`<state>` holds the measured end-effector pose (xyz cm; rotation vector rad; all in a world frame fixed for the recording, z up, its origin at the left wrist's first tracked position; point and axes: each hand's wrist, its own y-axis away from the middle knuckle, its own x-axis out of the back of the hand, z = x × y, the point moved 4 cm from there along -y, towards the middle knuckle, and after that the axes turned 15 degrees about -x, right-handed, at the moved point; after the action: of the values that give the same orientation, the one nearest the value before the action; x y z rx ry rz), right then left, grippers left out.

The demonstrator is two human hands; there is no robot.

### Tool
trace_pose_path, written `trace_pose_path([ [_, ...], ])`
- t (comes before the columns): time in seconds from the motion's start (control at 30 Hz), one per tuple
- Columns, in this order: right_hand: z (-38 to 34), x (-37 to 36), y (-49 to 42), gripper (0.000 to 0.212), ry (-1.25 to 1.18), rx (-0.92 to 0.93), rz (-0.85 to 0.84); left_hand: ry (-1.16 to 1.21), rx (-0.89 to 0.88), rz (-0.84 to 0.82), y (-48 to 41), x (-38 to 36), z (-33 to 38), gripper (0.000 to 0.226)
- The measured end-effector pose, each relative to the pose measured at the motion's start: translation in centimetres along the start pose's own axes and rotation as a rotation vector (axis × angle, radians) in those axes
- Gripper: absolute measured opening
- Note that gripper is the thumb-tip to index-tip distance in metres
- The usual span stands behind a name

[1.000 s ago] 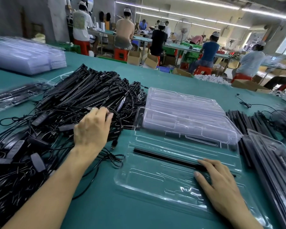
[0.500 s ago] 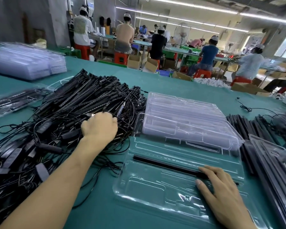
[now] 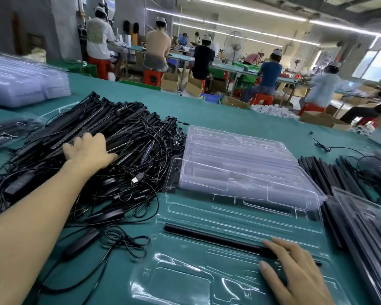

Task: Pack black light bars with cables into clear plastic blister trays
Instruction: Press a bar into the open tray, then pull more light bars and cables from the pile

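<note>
your right hand (image 3: 295, 269), fingers straight, presses the light bar (image 3: 211, 237) inside the open tray (image 3: 185, 280). left of the tray, your left hand (image 3: 89, 148) lies on the bar pile (image 3: 130, 128); grip unclear.

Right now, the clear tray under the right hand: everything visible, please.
The blister tray is clear, glossy thin plastic, moulded with long narrow slots and a wide rounded pocket near the front. It lies flat on the green table. One black bar sits in a long slot; the right hand presses straight fingers on the bar's right end. Its far edge meets a stack of empty trays.
</note>
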<state>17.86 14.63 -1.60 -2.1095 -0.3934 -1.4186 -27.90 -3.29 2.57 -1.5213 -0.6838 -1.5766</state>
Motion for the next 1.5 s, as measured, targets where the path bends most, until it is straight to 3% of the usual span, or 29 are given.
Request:
trace_pose_path([
  [0.17,0.0,-0.2,0.2,0.05,-0.008,0.011,0.021,-0.129,-0.112,0.329,1.2,1.5,1.5,0.025],
  [0.37,0.5,-0.4,0.4,0.044,-0.056,-0.031,-0.014,-0.233,-0.217,0.617,3.6,3.6,4.4,0.006],
  [0.53,0.5,-0.3,0.3,0.039,-0.119,-0.075,-0.05,-0.178,-0.171,0.548,5.2,2.6,4.9,0.017],
  [0.63,0.5,0.1,0.5,0.039,-0.121,-0.086,-0.052,-0.189,-0.13,0.503,6.3,2.3,5.0,0.048],
  [0.73,0.3,1.0,0.5,0.039,-0.12,-0.074,0.019,-0.108,-0.11,0.61,7.4,2.5,4.0,0.041],
  [0.87,-2.4,3.6,-0.7,0.023,-0.266,0.052,0.097,-0.009,-0.102,0.668,7.2,1.8,3.2,0.024],
  [1.13,-17.4,3.5,-9.9,0.02,-0.684,0.229,-0.062,0.185,-0.064,0.887,7.1,0.0,2.4,0.02],
  [1.27,-25.2,-0.9,-15.8,0.039,-0.783,0.149,-0.38,0.159,-0.052,1.007,8.2,0.4,2.6,0.03],
  [1.33,-27.6,-3.3,-17.6,0.038,-0.775,0.041,-0.558,0.205,-0.019,0.995,8.3,0.7,2.6,0.035],
  [1.4,-28.6,-4.7,-18.1,0.025,-0.935,-0.084,-0.679,0.279,0.021,0.94,8.0,0.9,2.4,0.039],
  [1.5,-27.9,-5.0,-17.2,0.024,-1.12,-0.16,-0.637,0.353,0.032,0.758,7.4,0.8,2.0,0.033],
])
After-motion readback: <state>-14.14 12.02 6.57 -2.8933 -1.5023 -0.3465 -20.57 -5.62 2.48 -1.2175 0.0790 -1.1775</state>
